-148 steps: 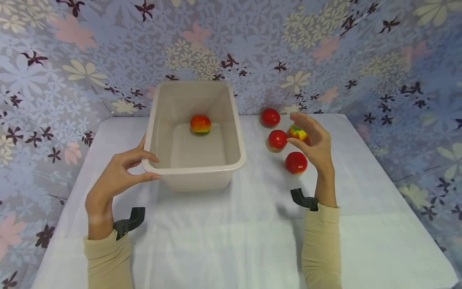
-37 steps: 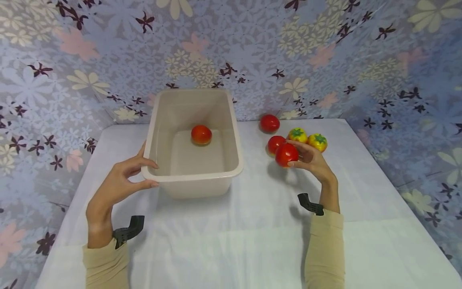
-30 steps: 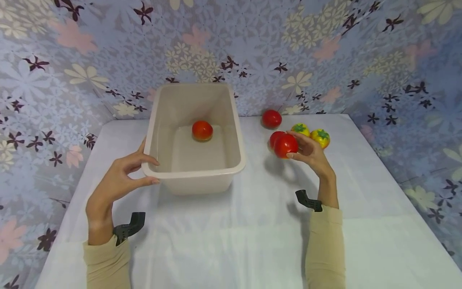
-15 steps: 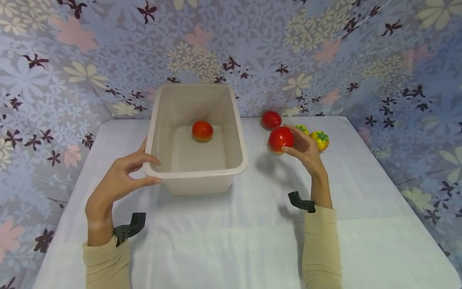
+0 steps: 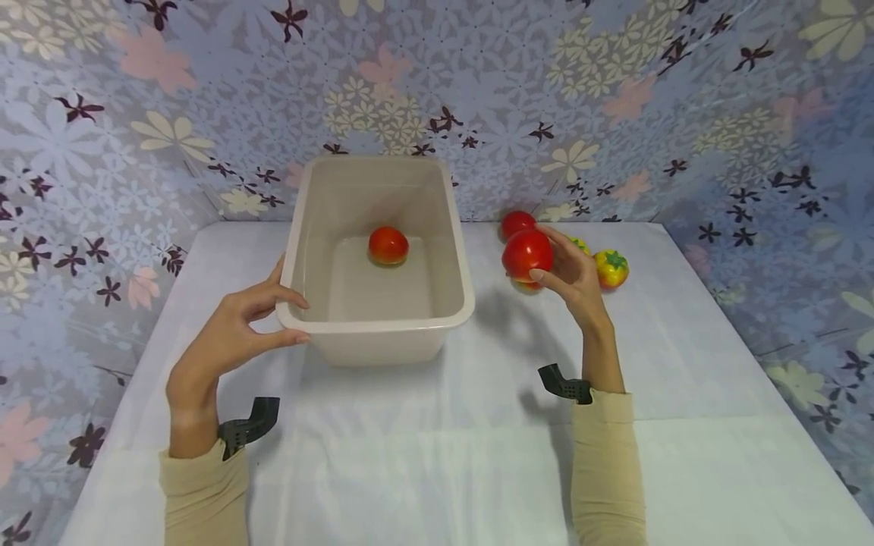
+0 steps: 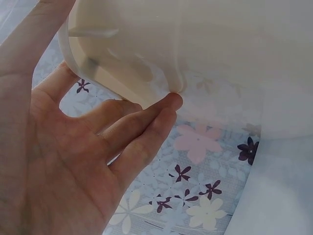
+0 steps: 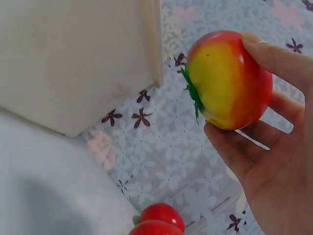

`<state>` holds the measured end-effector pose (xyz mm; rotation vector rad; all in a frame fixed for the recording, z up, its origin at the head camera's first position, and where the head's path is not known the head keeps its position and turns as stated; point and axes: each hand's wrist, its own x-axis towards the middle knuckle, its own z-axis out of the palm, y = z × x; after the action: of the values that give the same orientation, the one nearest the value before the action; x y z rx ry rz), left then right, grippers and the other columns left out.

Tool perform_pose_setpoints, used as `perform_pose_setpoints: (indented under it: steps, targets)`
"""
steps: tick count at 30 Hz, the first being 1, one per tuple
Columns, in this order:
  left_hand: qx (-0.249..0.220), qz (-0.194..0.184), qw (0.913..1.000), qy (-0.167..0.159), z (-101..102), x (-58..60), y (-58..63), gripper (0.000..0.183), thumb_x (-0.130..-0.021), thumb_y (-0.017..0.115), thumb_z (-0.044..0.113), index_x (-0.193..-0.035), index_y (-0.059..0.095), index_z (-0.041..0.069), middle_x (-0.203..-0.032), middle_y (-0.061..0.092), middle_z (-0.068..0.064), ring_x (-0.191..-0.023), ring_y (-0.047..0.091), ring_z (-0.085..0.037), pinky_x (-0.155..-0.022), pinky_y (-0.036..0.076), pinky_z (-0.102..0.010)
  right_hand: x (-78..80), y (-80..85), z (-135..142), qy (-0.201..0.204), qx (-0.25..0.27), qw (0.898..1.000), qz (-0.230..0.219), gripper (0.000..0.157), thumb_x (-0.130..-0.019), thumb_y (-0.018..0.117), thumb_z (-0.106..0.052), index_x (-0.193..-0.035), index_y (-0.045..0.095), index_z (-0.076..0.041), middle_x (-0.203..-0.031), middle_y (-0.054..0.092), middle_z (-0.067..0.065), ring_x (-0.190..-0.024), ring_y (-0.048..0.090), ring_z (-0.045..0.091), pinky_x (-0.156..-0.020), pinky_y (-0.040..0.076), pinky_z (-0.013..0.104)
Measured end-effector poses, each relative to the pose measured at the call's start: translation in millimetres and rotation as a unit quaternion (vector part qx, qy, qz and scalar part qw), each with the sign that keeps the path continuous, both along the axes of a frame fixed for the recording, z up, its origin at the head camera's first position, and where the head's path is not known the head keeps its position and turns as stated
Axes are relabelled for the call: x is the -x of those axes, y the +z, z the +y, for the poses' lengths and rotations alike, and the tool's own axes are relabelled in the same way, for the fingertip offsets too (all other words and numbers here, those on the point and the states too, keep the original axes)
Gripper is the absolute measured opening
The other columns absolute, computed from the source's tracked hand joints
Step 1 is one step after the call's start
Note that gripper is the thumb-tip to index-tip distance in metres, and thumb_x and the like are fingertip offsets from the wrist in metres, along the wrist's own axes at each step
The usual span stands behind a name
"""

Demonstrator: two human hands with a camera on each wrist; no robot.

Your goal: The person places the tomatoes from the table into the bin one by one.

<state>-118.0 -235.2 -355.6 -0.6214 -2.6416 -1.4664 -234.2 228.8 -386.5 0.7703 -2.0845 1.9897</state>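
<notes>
My left hand (image 5: 235, 330) grips the near left corner of a beige plastic bin (image 5: 382, 327), thumb outside and a finger over the rim. In the left wrist view, the other fingers (image 6: 142, 122) lie along the bin's outer wall (image 6: 220, 54). One red tomato (image 5: 388, 246) rests on the bin's floor. To the right, my right hand (image 5: 576, 280) holds another tomato (image 5: 527, 254) above the table, its shadow below. The right wrist view shows this tomato's (image 7: 230, 81) yellow side and green calyx between thumb and fingers.
Behind the held tomato lies a red one (image 5: 517, 222); another (image 5: 527, 286) peeks out beneath it. A yellow one with a green top (image 5: 611, 268) stands right of the hand, a second (image 5: 581, 245) mostly hidden. Floral fabric (image 5: 492, 91) rises behind the white tablecloth (image 5: 423, 470).
My right hand, empty 4.9 seconds ago, has taken the nearest tomato off the table and moved it back and left. The left hand stays on the bin; the tomato inside has rolled slightly.
</notes>
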Motion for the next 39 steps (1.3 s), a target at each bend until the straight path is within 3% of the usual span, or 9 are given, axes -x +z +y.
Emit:
perform_pose_setpoints:
  steps: [8, 13, 20, 27, 33, 39]
  targets:
    - [-0.003, -0.016, 0.9998, 0.007, 0, -1.6, 2.0, 0.033, -0.076, 0.082, 0.006, -0.107, 0.069, 0.01, -0.162, 0.019, 0.004, -0.146, 0.028, -0.03, -0.101, 0.038, -0.066, 9.5, 5.2, -14, 0.0, 0.015, 1.0, 0.002, 0.059, -0.083, 0.063, 0.007, -0.14, 0.05, 0.0, -0.134, 0.061, 0.006, -0.121, 0.056, 0.021, -0.1, 0.048, 0.027]
    - [-0.017, -0.014, 0.9998, -0.001, 2, -0.6, -0.8, 0.033, -0.077, 0.082, 0.005, -0.106, 0.067, 0.008, -0.163, 0.018, 0.003, -0.145, 0.028, -0.032, -0.101, 0.037, -0.068, 17.0, 6.1, -19, 0.01, 0.008, 1.0, 0.008, 0.058, -0.084, 0.063, 0.005, -0.14, 0.05, 0.0, -0.133, 0.061, 0.006, -0.122, 0.056, 0.022, -0.1, 0.048, 0.028]
    - [-0.016, -0.02, 0.9997, 0.004, 2, -3.4, -4.1, 0.033, -0.077, 0.082, 0.007, -0.107, 0.068, 0.011, -0.162, 0.019, 0.002, -0.146, 0.025, -0.032, -0.102, 0.035, -0.069, 23.3, 7.4, -23, -0.006, 0.002, 1.0, 0.001, 0.059, -0.083, 0.063, 0.004, -0.141, 0.051, -0.004, -0.134, 0.061, 0.005, -0.123, 0.054, 0.021, -0.102, 0.047, 0.031]
    - [0.006, 0.001, 1.0, 0.002, 1, -2.2, 1.3, 0.035, -0.076, 0.082, 0.007, -0.107, 0.069, 0.014, -0.162, 0.019, 0.001, -0.147, 0.026, -0.028, -0.103, 0.041, -0.055, 27.8, 16.1, -37, -0.002, -0.003, 1.0, 0.021, 0.06, -0.083, 0.064, 0.004, -0.14, 0.051, -0.004, -0.136, 0.06, 0.007, -0.122, 0.056, 0.021, -0.102, 0.047, 0.032]
    - [-0.015, -0.006, 0.9998, -0.007, 1, -0.9, 1.0, 0.033, -0.077, 0.082, 0.006, -0.107, 0.069, 0.012, -0.162, 0.019, -0.001, -0.147, 0.024, -0.034, -0.101, 0.035, -0.069, 29.6, 22.9, -46, -0.002, 0.001, 1.0, 0.03, 0.062, -0.08, 0.064, 0.005, -0.14, 0.052, -0.004, -0.136, 0.06, 0.007, -0.122, 0.057, 0.022, -0.102, 0.048, 0.034]
    - [-0.019, -0.005, 0.9998, -0.006, -1, -0.9, -0.5, 0.033, -0.076, 0.082, 0.005, -0.106, 0.069, 0.011, -0.162, 0.019, -0.001, -0.146, 0.024, -0.036, -0.101, 0.035, -0.07, 31.4, 32.2, -60, 0.03, 0.022, 0.999, 0.039, 0.061, -0.08, 0.064, 0.007, -0.139, 0.052, -0.002, -0.134, 0.061, 0.007, -0.122, 0.057, 0.024, -0.1, 0.05, 0.033]
